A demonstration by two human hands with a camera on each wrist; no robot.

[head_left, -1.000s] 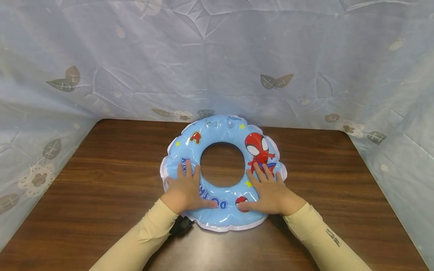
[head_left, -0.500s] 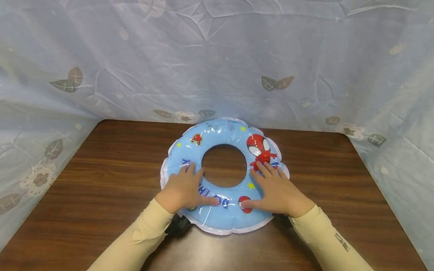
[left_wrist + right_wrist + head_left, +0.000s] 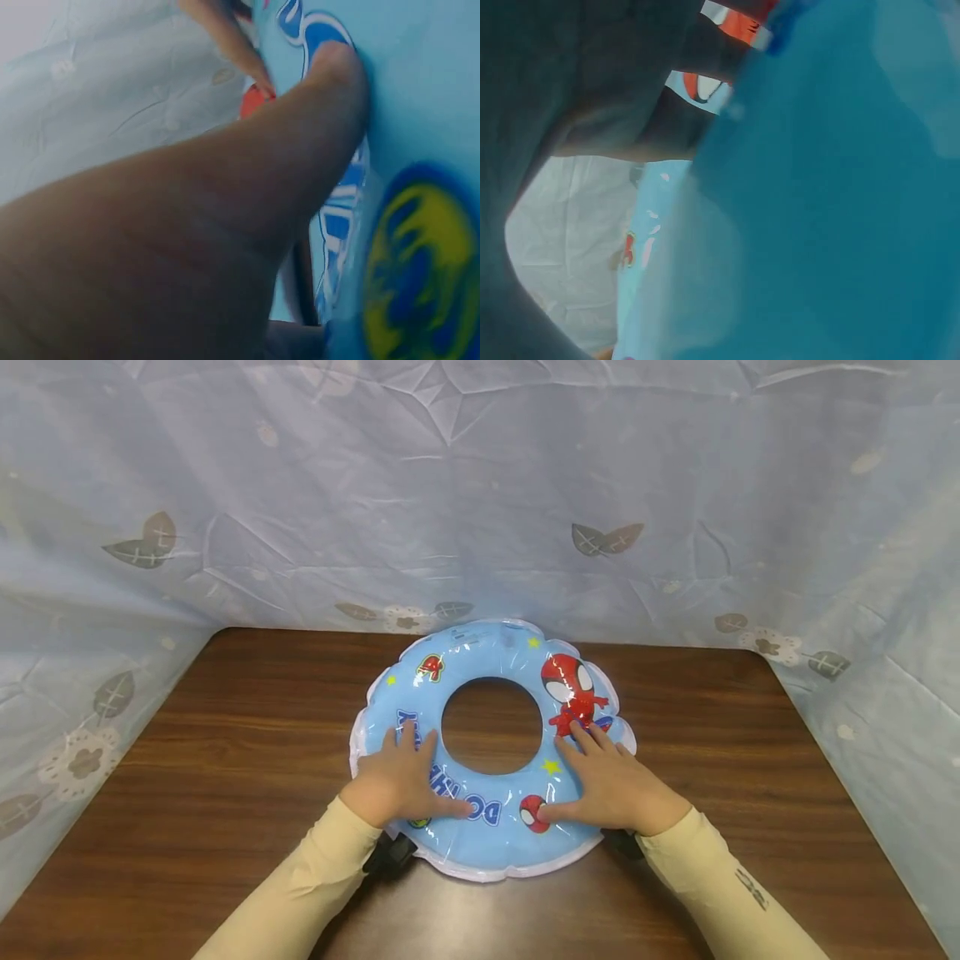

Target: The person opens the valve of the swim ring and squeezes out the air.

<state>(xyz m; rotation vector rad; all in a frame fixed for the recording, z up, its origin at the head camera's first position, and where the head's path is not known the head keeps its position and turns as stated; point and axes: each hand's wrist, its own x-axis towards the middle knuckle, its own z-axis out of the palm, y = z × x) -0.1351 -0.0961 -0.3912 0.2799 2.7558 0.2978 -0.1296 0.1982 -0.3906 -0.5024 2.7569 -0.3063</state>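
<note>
A light blue inflatable swim ring (image 3: 487, 847) with a white scalloped edge lies flat on the brown table. Red cartoon figures, yellow stars and blue lettering are printed on it. My left hand (image 3: 401, 781) rests on its near left part, fingers spread and thumb at the lettering. On the near right part lies my right hand (image 3: 615, 785), fingertips at the large red figure and thumb on a small red face. In the left wrist view the left thumb (image 3: 330, 97) touches the lettering. The right wrist view shows the right fingers (image 3: 667, 127) against the ring's blue surface.
The dark wood-grain table (image 3: 225, 777) reaches back to a pale blue-grey curtain (image 3: 480, 485) printed with leaves and flowers. The curtain encloses the back and both sides. A black wrist device (image 3: 390, 853) sits under the left wrist.
Both hands stay on the ring. Their fingers are a little more arched than a second ago, and the wrists have drawn slightly outward. The view has shifted a little.
</note>
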